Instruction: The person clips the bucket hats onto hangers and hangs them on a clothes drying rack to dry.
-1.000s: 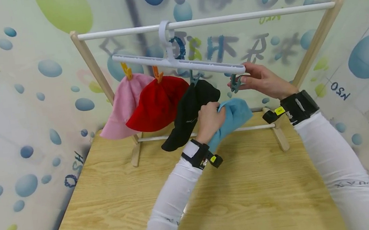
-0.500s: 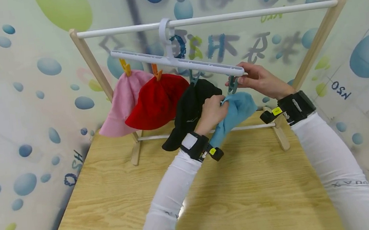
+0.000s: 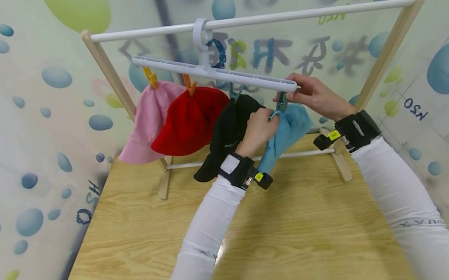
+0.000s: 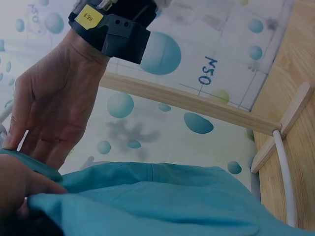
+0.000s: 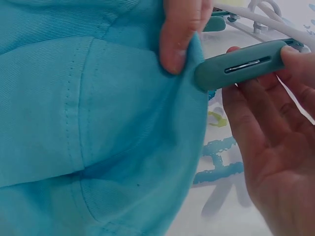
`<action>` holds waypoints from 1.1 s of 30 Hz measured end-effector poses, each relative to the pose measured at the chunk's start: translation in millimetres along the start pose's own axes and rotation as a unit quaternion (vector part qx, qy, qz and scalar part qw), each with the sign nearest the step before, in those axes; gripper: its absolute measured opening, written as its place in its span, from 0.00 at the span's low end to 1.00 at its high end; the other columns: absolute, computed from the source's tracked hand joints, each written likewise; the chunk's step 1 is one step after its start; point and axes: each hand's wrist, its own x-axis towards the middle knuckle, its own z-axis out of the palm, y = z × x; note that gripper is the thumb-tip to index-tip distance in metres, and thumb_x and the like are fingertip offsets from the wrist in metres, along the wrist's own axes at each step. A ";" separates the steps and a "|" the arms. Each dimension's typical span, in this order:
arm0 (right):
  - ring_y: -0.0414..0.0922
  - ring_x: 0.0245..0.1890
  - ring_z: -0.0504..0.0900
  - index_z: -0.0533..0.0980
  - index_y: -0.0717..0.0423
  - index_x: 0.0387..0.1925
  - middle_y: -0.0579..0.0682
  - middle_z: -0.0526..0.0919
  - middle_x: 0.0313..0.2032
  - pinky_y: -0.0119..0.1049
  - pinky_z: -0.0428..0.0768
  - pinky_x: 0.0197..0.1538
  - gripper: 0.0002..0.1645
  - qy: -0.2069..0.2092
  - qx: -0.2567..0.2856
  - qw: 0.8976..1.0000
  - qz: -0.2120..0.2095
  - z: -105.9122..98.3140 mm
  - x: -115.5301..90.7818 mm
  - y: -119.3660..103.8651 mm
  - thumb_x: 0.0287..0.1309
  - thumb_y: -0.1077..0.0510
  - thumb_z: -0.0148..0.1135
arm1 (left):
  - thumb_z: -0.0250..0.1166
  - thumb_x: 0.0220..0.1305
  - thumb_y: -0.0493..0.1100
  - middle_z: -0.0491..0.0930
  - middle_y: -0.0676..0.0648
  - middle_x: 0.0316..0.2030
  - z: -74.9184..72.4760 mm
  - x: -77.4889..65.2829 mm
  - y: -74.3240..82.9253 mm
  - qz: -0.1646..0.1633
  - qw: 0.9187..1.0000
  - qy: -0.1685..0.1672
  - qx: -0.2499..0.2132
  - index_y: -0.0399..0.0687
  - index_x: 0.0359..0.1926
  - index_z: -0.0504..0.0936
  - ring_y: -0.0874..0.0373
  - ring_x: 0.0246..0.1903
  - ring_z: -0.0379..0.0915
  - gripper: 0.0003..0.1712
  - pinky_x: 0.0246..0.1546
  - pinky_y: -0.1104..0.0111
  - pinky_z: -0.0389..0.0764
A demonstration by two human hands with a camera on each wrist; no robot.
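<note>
In the head view my left hand [image 3: 258, 131] pinches the top of a light blue bucket hat [image 3: 286, 130], whose brim hangs down. My right hand [image 3: 317, 95] grips a dark green clothespin [image 3: 281, 101] under the right end of a white hanger [image 3: 246, 78]. The right wrist view shows the thumb at the clothespin's upper end and its lower tip against the hat's folded edge [image 5: 194, 73], beside the left thumb. Whether the tip has closed over the cloth is hard to tell. A black hat [image 3: 224, 135] hangs just left of my left hand.
Further left on the hanger, a red hat [image 3: 195, 125] hangs from an orange clothespin [image 3: 190, 86] and a pink hat [image 3: 150, 125] from a yellow one. The hanger hooks over the white rail [image 3: 297, 15] of a wooden-legged rack on a wooden table [image 3: 293, 233].
My left hand has raised the light blue hat up and to the right, so its top now meets the green clothespin. My right hand stays at the clothespin, barely shifted.
</note>
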 end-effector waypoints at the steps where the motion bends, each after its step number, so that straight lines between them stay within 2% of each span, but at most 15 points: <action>1: 0.49 0.53 0.70 0.65 0.67 0.50 0.53 0.79 0.44 0.33 0.67 0.57 0.14 0.004 -0.002 1.000 0.001 -0.1 0.5 0.2 0.64 0.67 0.46 | 0.50 0.66 0.37 0.56 0.48 0.14 -0.1 0.5 0.9 0.001 1.000 0.001 0.000 0.44 0.13 0.62 0.58 0.13 0.54 0.21 0.14 0.73 0.52; 8: 0.49 0.51 0.70 0.65 0.65 0.53 0.54 0.78 0.44 0.31 0.67 0.57 0.16 0.015 0.004 1.000 0.000 -2.1 0.0 2.0 0.64 0.67 0.45 | 0.50 0.67 0.39 0.57 0.48 0.14 -4.2 0.9 8.3 0.009 1.000 0.002 -0.013 0.43 0.15 0.63 0.57 0.13 0.56 0.21 0.14 0.73 0.53; 15: 0.46 0.52 0.74 0.64 0.65 0.57 0.54 0.76 0.48 0.33 0.69 0.58 0.20 0.028 0.036 0.999 -0.006 -6.7 -9.4 5.9 0.65 0.68 0.44 | 0.49 0.68 0.40 0.61 0.47 0.16 -5.9 1.1 12.1 0.037 0.998 -0.043 -0.005 0.41 0.20 0.68 0.56 0.17 0.60 0.18 0.18 0.73 0.57; 18: 0.46 0.52 0.74 0.65 0.66 0.58 0.53 0.76 0.48 0.33 0.68 0.57 0.20 0.031 0.056 0.998 -0.004 -6.8 -11.8 6.4 0.65 0.68 0.43 | 0.49 0.69 0.41 0.61 0.47 0.17 -4.0 1.7 11.6 0.045 0.998 -0.052 0.001 0.40 0.22 0.69 0.56 0.18 0.61 0.16 0.20 0.73 0.57; 27: 0.47 0.52 0.73 0.65 0.66 0.59 0.54 0.76 0.48 0.34 0.66 0.60 0.21 0.030 0.092 0.995 -0.009 -7.1 -13.7 5.3 0.65 0.68 0.44 | 0.52 0.67 0.43 0.61 0.47 0.20 -6.5 0.4 10.3 0.030 0.993 -0.110 -0.005 0.39 0.32 0.71 0.55 0.22 0.63 0.11 0.23 0.73 0.61; 33: 0.49 0.50 0.76 0.66 0.67 0.57 0.55 0.75 0.49 0.36 0.66 0.60 0.20 0.031 0.127 0.991 -0.025 -6.4 -12.7 7.4 0.64 0.69 0.43 | 0.51 0.67 0.44 0.68 0.46 0.23 -9.5 -3.3 9.1 0.023 0.990 -0.137 -0.006 0.39 0.37 0.72 0.56 0.24 0.69 0.11 0.23 0.74 0.66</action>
